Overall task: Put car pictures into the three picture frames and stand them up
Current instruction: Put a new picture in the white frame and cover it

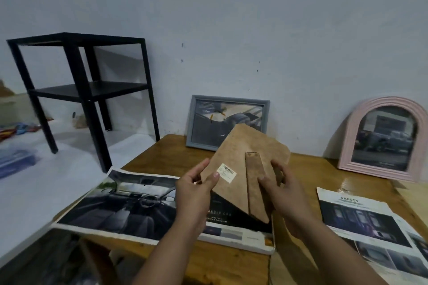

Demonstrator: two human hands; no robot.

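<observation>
- The left hand [193, 188] and right hand [281, 188] are gripping the brown frame back [243, 157], above the wooden table [162, 157].
- Behind it, the grey frame [228, 121] and pink arched frame [383, 139] are standing, holding car pictures.

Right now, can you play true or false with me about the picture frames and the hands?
1. Both hands hold the brown frame back. True: the left hand grips its left edge, the right hand its right side.
2. The grey frame lies flat on the table. False: it stands upright against the wall.
3. The pink arched frame already has a car picture in it. True.
4. The barcode sticker is on the pink frame. False: it is on the brown frame back.
5. The big car-interior picture hangs on the wall. False: it lies on the wooden table.
</observation>
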